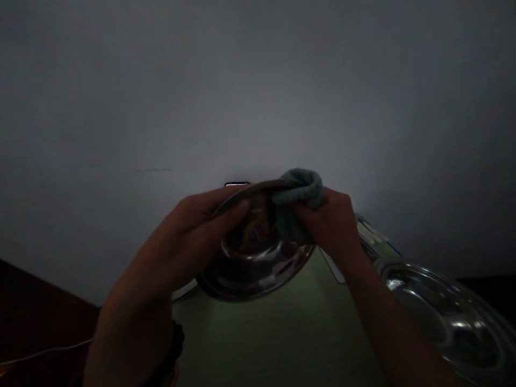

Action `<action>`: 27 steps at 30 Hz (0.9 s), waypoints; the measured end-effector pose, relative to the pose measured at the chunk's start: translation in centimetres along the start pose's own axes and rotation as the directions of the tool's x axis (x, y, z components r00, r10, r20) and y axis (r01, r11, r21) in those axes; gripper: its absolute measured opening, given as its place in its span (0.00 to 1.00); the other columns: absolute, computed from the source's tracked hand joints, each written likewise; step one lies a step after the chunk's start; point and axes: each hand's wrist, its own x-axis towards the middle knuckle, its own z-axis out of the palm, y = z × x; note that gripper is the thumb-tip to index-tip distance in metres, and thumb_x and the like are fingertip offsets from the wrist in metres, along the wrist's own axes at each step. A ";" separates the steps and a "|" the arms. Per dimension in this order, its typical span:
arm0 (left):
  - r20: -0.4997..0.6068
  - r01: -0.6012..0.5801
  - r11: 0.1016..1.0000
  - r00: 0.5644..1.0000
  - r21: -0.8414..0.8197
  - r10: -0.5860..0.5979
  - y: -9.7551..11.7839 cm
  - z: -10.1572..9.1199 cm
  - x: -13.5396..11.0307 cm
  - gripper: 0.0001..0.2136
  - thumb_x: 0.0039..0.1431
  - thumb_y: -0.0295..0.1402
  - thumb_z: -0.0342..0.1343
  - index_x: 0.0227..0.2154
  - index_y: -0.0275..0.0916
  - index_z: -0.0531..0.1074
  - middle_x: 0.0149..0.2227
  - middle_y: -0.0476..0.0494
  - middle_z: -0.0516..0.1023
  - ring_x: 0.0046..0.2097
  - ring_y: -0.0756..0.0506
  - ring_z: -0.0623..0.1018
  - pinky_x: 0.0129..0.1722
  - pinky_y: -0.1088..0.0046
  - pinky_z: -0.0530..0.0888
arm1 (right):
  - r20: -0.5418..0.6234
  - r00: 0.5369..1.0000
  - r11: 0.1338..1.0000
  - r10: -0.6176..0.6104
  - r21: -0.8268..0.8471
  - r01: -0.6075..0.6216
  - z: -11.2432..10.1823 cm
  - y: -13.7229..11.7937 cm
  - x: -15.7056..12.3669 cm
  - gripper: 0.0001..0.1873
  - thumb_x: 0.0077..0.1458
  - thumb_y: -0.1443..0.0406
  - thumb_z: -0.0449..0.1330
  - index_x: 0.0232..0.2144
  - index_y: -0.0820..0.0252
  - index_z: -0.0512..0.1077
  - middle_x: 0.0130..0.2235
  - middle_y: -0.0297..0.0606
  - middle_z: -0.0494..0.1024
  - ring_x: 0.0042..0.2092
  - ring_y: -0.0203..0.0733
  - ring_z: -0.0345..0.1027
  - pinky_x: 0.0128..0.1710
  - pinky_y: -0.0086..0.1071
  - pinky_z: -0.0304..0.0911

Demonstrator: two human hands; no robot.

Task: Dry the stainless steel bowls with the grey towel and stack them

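A shiny metal plate [258,271], deep like a shallow bowl, is held up tilted above the table. My left hand [201,231] grips its left rim, with the thumb over the inside face. A small coloured patch shows on the plate's middle. My right hand [328,220] is closed around a grey-green cloth [300,188] folded over the plate's upper right rim. Part of the right fingers is hidden by the cloth, and the left fingers behind the plate are out of sight.
Below is a greenish table [274,344] against a pale wall [258,97]. At the right stands a larger shiny metal basin [455,317], with white-handled items [371,231] behind it. A phone-like dark edge [237,184] shows behind the plate. A white cable [48,350] runs at lower left.
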 end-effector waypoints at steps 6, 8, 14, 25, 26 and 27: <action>-0.382 -0.141 0.906 0.924 -0.400 -0.025 -1.1 0.2 1.4 0.13 0.53 0.33 0.61 0.42 0.41 0.78 0.36 0.48 0.82 0.43 0.39 0.80 0.42 0.62 0.78 | -0.231 0.907 0.896 0.353 0.363 -0.256 2.2 0.6 -0.1 0.21 0.48 0.49 0.62 0.29 0.62 0.76 0.27 0.35 0.78 0.34 0.42 0.72 0.31 0.32 0.65; -0.458 -0.189 0.856 0.887 -0.482 -0.062 -1.9 1.1 2.0 0.13 0.53 0.31 0.61 0.43 0.43 0.77 0.38 0.51 0.82 0.47 0.40 0.78 0.46 0.62 0.77 | -0.180 0.866 0.779 0.468 0.546 -0.308 3.4 1.0 -0.4 0.23 0.49 0.48 0.60 0.33 0.63 0.75 0.32 0.38 0.79 0.36 0.43 0.73 0.33 0.33 0.67; -0.583 -0.272 0.758 0.794 -0.593 -0.172 -3.6 4.9 3.0 0.14 0.55 0.30 0.57 0.46 0.43 0.72 0.46 0.52 0.79 0.52 0.44 0.75 0.55 0.62 0.71 | 0.004 0.748 0.370 0.664 0.867 -0.333 6.1 0.9 -0.9 0.24 0.53 0.52 0.57 0.47 0.60 0.68 0.50 0.46 0.75 0.48 0.43 0.73 0.42 0.35 0.71; -0.669 -0.182 0.968 0.743 -0.174 0.019 -6.6 9.2 2.9 0.22 0.64 0.35 0.43 0.61 0.46 0.52 0.65 0.46 0.58 0.64 0.46 0.61 0.61 0.64 0.62 | 0.286 0.600 0.018 0.747 0.894 -0.448 7.8 -0.1 -2.0 0.17 0.53 0.63 0.57 0.46 0.60 0.67 0.52 0.46 0.75 0.47 0.43 0.74 0.45 0.37 0.71; -0.670 -0.198 0.964 0.741 -0.178 0.028 -6.6 8.8 3.0 0.23 0.63 0.35 0.45 0.60 0.46 0.53 0.64 0.46 0.60 0.64 0.45 0.62 0.61 0.64 0.63 | 0.276 0.618 0.021 0.736 0.903 -0.429 7.5 -0.3 -1.7 0.17 0.52 0.64 0.57 0.46 0.60 0.67 0.51 0.46 0.75 0.47 0.43 0.74 0.45 0.37 0.71; -0.669 -0.226 0.957 0.742 -0.182 0.048 -6.4 8.2 3.1 0.23 0.61 0.34 0.48 0.59 0.46 0.54 0.63 0.46 0.62 0.63 0.45 0.63 0.61 0.65 0.63 | 0.260 0.635 0.032 0.728 0.912 -0.410 7.1 -0.4 -1.4 0.17 0.51 0.65 0.58 0.45 0.60 0.68 0.51 0.45 0.75 0.47 0.43 0.74 0.45 0.38 0.71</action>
